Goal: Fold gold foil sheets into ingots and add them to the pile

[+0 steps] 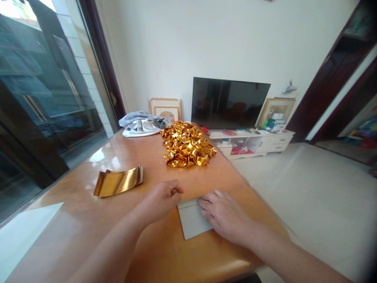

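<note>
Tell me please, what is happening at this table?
A person sits at a wooden table and works on a pale sheet with bare hands. The right hand lies flat on the sheet; the left hand is curled in a loose fist at its upper left edge. To the left lies a curved stack of gold foil. Farther back sits a pile of folded gold pieces, with grey cloth behind it.

Bare forearms, sleeveless, ringless hands point(194, 208)
</note>
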A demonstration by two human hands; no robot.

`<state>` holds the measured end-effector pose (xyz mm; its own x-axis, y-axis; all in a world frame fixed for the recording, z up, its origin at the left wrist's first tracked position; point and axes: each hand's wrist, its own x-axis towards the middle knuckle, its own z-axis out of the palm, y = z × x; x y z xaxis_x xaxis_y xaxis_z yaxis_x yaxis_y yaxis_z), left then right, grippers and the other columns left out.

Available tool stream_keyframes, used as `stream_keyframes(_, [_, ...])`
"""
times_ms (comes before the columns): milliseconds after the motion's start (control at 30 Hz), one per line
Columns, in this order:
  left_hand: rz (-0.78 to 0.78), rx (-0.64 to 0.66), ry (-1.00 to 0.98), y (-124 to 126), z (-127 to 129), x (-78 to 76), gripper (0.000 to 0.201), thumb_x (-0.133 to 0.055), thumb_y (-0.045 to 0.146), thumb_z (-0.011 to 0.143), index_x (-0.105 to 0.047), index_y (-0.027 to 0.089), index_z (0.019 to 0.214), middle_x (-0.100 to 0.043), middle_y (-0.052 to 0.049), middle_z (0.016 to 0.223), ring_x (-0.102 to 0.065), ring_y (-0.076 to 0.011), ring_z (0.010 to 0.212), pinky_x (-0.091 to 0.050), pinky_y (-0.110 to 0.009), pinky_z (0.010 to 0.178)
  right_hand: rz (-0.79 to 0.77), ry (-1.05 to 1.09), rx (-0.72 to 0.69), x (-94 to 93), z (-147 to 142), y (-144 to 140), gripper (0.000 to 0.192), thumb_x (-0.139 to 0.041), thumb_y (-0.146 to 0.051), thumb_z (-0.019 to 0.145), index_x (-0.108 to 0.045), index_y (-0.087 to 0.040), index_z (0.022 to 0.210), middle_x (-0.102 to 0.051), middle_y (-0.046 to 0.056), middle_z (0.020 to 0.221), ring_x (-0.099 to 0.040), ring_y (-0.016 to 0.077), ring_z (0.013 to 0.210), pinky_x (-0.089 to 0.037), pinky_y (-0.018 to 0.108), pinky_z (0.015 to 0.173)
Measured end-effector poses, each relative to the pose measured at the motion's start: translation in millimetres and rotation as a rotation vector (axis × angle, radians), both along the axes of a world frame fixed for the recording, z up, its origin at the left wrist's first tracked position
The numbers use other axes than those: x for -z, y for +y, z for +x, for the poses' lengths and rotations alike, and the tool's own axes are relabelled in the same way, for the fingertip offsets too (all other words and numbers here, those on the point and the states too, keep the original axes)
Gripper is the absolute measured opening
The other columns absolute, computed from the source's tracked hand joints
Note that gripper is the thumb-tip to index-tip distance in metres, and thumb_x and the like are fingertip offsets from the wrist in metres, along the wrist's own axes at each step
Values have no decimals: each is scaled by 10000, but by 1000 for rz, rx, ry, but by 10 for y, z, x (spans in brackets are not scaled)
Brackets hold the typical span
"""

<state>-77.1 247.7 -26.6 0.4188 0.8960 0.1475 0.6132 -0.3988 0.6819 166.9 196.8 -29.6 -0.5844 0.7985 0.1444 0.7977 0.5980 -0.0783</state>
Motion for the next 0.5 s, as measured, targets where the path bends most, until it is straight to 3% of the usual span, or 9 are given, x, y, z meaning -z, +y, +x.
stream_keyframes(133, [24,150,94,-170,83,-118,278,-464,106,802,-714,207,870,-708,-10,858,-632,-165,791,-437,-249,694,-20,24,-2,12,18,9,259,-472,-313,1008,-669,-228,1154,-649,79,1037,-543,244,972,-393,374,870])
stream_keyframes(333, [51,172,339,-276,150,-187,293,-440,179,905,-730,217,922,-700,-66,957,-648,-205,885,-477,-284,782,-74,46,6,-72,24,-15,319,-460,-361,1004,-658,-221,1210,-658,90,1060,-558,250,980,-409,390,883])
stream_keyframes(500, [30,158,444,-334,165,-254,277,-524,396,926,-731,213,943,-681,-78,993,-645,-222,897,-479,-291,767,-165,90,-35,-155,115,6,421,-534,-463,956,-608,-235,1302,-649,96,1189,-561,270,1073,-410,410,956])
